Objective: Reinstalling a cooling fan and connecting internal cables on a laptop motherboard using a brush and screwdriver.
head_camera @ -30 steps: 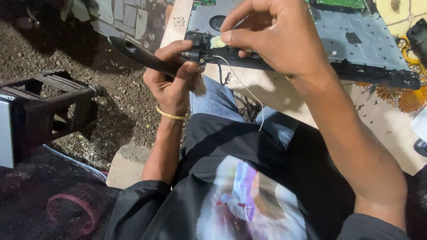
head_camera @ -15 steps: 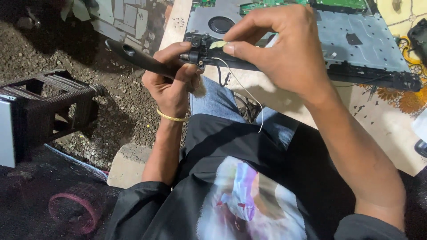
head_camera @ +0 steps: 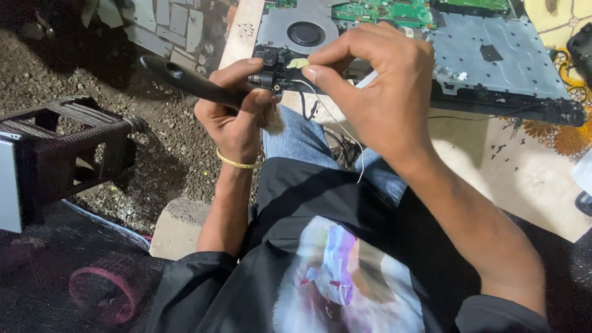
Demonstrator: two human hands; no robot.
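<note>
Upper centre: left hand (head_camera: 237, 114) clamped around black tool handle (head_camera: 188, 80); right hand (head_camera: 376, 86) pinches yellowish scrap (head_camera: 298, 63) at laptop chassis (head_camera: 493, 68) edge.

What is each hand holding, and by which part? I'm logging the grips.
Left hand: black-handled tool, gripped along its handle. Right hand: fingers pinch a small pale piece.

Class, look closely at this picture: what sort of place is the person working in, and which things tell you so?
Probably an informal electronics repair spot at ground level. An opened laptop chassis with its fan and green circuit board lies exposed, beside gravelly dirt ground and a black plastic crate.
</note>
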